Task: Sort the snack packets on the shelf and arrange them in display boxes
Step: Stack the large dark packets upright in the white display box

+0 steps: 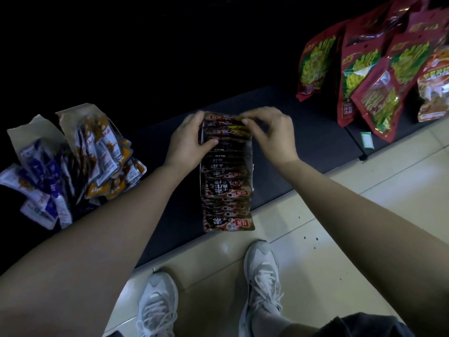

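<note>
A long display box (251, 164) lies on the dark shelf (315, 142), filled with a row of dark brown snack packets (226, 190) overlapping toward me. My left hand (189, 139) grips the far left end of the row, thumb curled over the packets. My right hand (269, 132) pinches the top edge of the farthest packet (227, 120) between thumb and fingers.
Two open cardboard boxes (73, 117) at the left hold purple, white and orange packets (80, 161) that spill out. Large red and green snack bags (364, 76) lean at the right. The tiled floor (340, 227) and my white shoes (262, 276) are below the shelf edge.
</note>
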### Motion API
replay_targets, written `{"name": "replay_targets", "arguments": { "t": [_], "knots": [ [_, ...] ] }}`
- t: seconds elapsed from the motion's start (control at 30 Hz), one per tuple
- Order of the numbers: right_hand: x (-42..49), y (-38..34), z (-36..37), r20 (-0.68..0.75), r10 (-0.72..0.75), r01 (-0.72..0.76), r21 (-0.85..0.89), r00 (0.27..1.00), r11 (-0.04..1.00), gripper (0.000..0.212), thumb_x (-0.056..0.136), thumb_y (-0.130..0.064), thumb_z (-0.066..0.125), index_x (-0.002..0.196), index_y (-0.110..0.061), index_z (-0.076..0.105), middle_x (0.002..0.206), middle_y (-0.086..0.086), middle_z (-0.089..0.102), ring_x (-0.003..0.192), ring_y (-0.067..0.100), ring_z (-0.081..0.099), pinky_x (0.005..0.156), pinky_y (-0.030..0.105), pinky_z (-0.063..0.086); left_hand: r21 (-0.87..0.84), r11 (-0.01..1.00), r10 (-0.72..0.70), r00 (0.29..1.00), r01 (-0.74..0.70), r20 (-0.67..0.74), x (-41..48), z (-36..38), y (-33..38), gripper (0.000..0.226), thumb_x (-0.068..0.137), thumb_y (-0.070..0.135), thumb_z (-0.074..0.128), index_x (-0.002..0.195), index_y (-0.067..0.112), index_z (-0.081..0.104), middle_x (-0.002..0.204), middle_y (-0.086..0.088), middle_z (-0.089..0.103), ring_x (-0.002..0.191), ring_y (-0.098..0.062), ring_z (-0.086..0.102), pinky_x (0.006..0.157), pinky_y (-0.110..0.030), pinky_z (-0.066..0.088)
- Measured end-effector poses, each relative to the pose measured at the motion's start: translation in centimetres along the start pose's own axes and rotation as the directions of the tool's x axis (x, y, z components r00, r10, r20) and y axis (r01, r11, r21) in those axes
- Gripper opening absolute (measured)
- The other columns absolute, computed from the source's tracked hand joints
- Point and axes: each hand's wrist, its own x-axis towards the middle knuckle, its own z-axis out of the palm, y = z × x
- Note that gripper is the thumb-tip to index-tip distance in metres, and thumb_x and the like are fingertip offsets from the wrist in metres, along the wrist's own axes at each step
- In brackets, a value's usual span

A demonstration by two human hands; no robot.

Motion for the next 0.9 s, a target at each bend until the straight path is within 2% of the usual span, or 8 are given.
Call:
{"name": "replay_targets", "arguments": {
  "t": [0.13,0.23,0.33,0.4,0.57,0.7,0.83,0.9],
  "knots": [
    [0.9,0.2,1.1,0.064,0.028,-0.014,-0.221,0.998,0.975,0.02,0.092,-0.027,0.061,0.103,-0.016,0.075,0.095,0.001,0.073,0.095,0.022,0.058,0.077,0.035,0.049,-0.002,1.0,0.018,1.0,-0.018,-0.01,-0.4,-0.4,1.0,0.074,0.081,0.01,0.073,0.14,0.031,0.035,0.14,0.002,0.038,0.116,-0.013,0.052,0.09,-0.034,0.051],
    [1.2,0.5,1.2,0.131,0.068,-0.04,-0.203,0.989,0.978,0.022,0.092,-0.024,0.061,0.106,-0.013,0.074,0.098,0.006,0.065,0.103,0.024,0.051,0.08,0.03,0.043,0.102,0.99,0.096,0.995,-0.097,0.006,-0.6,-0.4,1.2,0.065,0.082,0.01,0.07,0.137,0.027,0.038,0.14,-0.001,0.035,0.116,-0.018,0.052,0.09,-0.038,0.051],
    [0.9,0.8,0.6,0.167,0.005,0.026,-0.184,0.986,0.983,0.028,0.095,-0.023,0.054,0.113,-0.011,0.072,0.109,0.011,0.052,0.109,0.024,0.047,0.087,0.025,0.039,0.147,0.982,0.115,0.993,-0.117,0.026,-0.5,-0.4,1.3,0.056,0.085,0.011,0.068,0.135,0.026,0.047,0.143,-0.003,0.034,0.122,-0.01,0.043,0.097,-0.026,0.042],
    [0.0,1.0,0.6,0.205,0.007,0.022,-0.139,0.979,0.99,0.031,0.096,-0.026,0.05,0.114,-0.013,0.071,0.116,0.009,0.051,0.114,0.022,0.049,0.09,0.03,0.043,0.159,0.979,0.121,0.992,-0.125,0.037,-0.5,-0.4,1.2,0.052,0.086,0.01,0.068,0.133,0.025,0.052,0.144,-0.003,0.035,0.119,-0.003,0.037,0.099,-0.021,0.037],
    [0.5,0.6,1.2,0.28,0.218,-0.214,-0.046,0.935,0.976,0.028,0.097,-0.024,0.049,0.109,-0.014,0.071,0.122,0.003,0.053,0.117,0.018,0.05,0.097,0.037,0.044,0.125,0.987,0.102,0.995,-0.104,0.019,-0.2,-0.4,0.7,0.04,0.085,0.014,0.07,0.124,0.021,0.063,0.123,-0.003,0.054,0.114,-0.014,0.051,0.098,-0.026,0.041],
    [0.1,0.2,0.3,0.302,0.081,-0.092,0.023,0.95,0.995,0.032,0.09,-0.028,0.058,0.12,-0.017,0.056,0.127,0.0,0.047,0.111,0.014,0.054,0.091,0.035,0.048,0.127,0.991,0.05,0.999,-0.05,0.007,0.3,-0.2,0.9,0.033,0.087,0.018,0.068,0.121,0.018,0.066,0.12,-0.005,0.056,0.113,-0.017,0.052,0.094,-0.021,0.036],
    [-0.8,1.2,0.7,0.335,0.124,-0.09,-0.117,0.934,0.989,0.037,0.085,-0.029,0.069,0.12,-0.021,0.06,0.125,0.002,0.052,0.109,0.02,0.055,0.088,0.041,0.049,0.122,0.992,0.033,0.999,-0.036,0.03,0.2,0.2,0.6,0.028,0.091,0.019,0.062,0.119,0.02,0.065,0.115,-0.004,0.057,0.107,-0.017,0.054,0.088,-0.021,0.036],
    [-0.4,1.4,1.2,0.269,0.142,-0.105,-0.146,0.953,0.984,0.029,0.086,-0.031,0.069,0.112,-0.019,0.069,0.123,0.004,0.058,0.109,0.024,0.058,0.087,0.04,0.05,0.117,0.992,0.045,0.999,-0.048,0.03,0.2,0.2,0.5,0.024,0.092,0.018,0.061,0.115,0.018,0.067,0.111,-0.004,0.06,0.103,-0.016,0.055,0.085,-0.022,0.037]
  ]
}}
